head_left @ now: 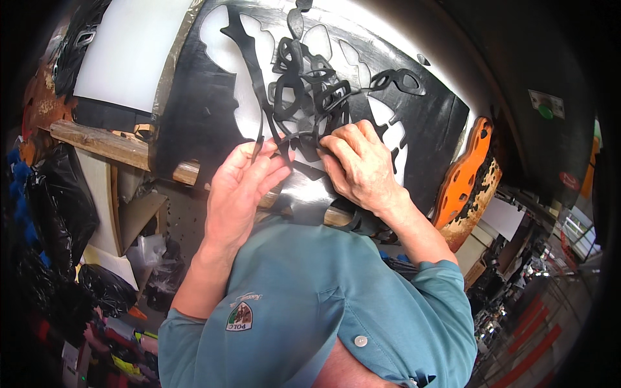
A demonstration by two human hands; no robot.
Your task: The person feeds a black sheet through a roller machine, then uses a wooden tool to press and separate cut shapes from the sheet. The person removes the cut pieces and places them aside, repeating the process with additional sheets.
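A large black sheet [194, 103], leather- or rubber-like, lies over the work table with shaped openings cut through it. A tangled pile of black cut-out loops and scraps [289, 94] rests at its middle. My left hand [240, 187] is closed at the near side of the pile, thumb and fingers pinching a long thin black offcut strip [255, 71] that runs up to the far left. Beside it, my right hand [362, 165] is curled with its fingertips down on dark scrap at the pile's near edge. What lies under those fingertips is partly hidden.
An orange plate with holes [460, 171] stands at the table's right edge. White sheet material [129, 48] lies at the far left, above a wooden board [103, 143]. Black plastic bags [61, 200] hang at left. A machine part with a green button [545, 112] overhangs the right.
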